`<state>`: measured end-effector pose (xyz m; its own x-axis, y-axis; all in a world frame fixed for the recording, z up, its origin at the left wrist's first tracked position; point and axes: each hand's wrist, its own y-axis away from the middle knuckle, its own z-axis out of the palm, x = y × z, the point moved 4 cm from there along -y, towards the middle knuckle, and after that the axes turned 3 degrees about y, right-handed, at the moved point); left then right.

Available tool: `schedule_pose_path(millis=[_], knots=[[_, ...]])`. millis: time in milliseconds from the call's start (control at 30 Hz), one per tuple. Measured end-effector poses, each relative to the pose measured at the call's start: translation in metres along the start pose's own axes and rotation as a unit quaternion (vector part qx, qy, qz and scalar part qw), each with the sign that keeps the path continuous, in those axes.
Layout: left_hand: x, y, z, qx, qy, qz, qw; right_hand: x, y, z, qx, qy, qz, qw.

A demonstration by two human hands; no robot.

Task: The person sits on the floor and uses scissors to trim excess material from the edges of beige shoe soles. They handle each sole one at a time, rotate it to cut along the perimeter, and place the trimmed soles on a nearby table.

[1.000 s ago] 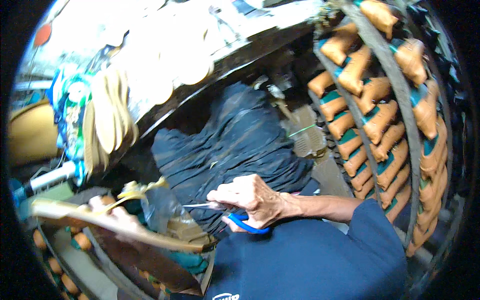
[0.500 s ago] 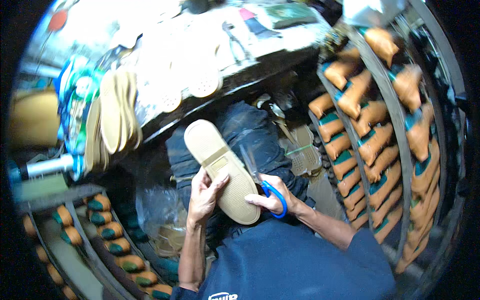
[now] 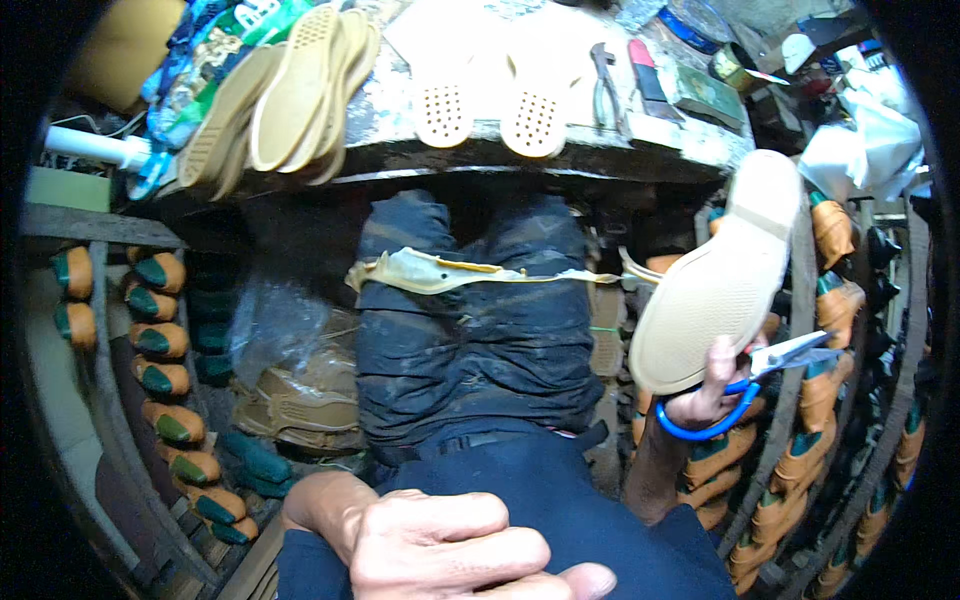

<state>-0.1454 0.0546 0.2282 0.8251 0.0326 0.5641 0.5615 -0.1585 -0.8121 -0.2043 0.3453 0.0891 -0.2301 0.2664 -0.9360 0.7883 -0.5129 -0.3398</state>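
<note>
At the right, my right hand holds a pale beige shoe sole, its thumb pressed near the sole's near end. The same hand also carries scissors with blue loop handles, blades pointing right and parted. My left hand is close to the camera at the bottom, back upward, fingers curled in; whatever they hold, if anything, is hidden. Across my thighs lies a ragged, narrow cream strip of sheet material.
A workbench ahead bears beige soles, perforated pale soles, pincers and a red-and-black-handled tool. Racks of orange-and-green shoe forms stand at both sides. Clear plastic lies left of my legs.
The sole and scissors have moved right in my right hand. My left hand has let go of the sole and come back toward my chest. The view has turned.
</note>
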Motion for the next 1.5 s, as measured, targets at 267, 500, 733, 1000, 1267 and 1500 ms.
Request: schedule_pose_path(millis=[267, 500, 733, 1000, 1267, 1500], knots=[[-0.016, -0.028, -0.008, 0.090, 0.029, -0.082, 0.992, -0.027, -0.054, -0.014, 0.186, 0.072, -0.183, 0.963], [-0.022, -0.019, -0.025, 0.097, 0.141, 0.015, 0.985, 0.001, 0.014, 0.039, -0.044, 0.003, -0.042, 0.998], [-0.042, 0.001, 0.006, 0.251, 0.841, -0.087, 0.471, 0.017, 0.070, 0.061, -0.257, -0.078, 0.109, 0.957], [-0.027, -0.009, 0.008, 0.187, 0.876, -0.167, 0.413, -0.015, 0.035, -0.003, 0.034, -0.007, 0.009, 0.999], [-0.015, 0.003, 0.016, 0.257, 0.866, -0.131, 0.408, -0.097, -0.037, -0.086, 0.230, 0.104, -0.215, 0.943], [-0.008, 0.002, 0.013, 0.272, 0.849, -0.111, 0.440, -0.108, -0.042, -0.089, 0.240, 0.128, -0.235, 0.933]])
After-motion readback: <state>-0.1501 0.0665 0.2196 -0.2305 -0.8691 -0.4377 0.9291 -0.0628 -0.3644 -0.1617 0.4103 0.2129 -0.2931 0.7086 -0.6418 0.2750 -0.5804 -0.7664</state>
